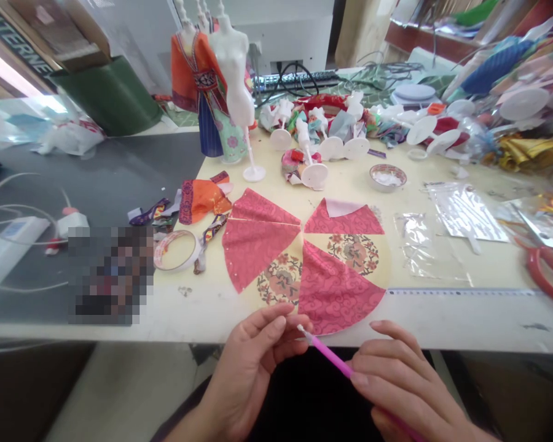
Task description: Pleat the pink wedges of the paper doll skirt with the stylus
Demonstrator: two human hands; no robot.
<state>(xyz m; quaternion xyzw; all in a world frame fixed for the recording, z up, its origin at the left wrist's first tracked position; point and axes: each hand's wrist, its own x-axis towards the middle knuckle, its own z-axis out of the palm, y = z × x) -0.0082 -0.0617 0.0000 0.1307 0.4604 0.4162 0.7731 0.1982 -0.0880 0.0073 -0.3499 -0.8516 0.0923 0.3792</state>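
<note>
A pink pen-like tool [330, 356] with a pale tip is held in my right hand [396, 374], its tip pointing up and left. My left hand [262, 350] has its fingers curled together close to that tip; whatever they pinch is too small to make out. Just beyond both hands, on the table, a round layout of fabric wedges shows red patterned pieces [341, 288] and cream pieces with floral medallions [354, 253]. One red wedge [343, 220] at the upper right has a folded pale corner.
A tape roll [156, 250], orange cloth [207, 199] and a blurred item [113, 276] lie left. Dressed mannequins [233, 73] stand behind. A small bowl [388, 177], plastic bags [465, 212], a ruler [461, 293] and red-handled scissors [550, 276] are right.
</note>
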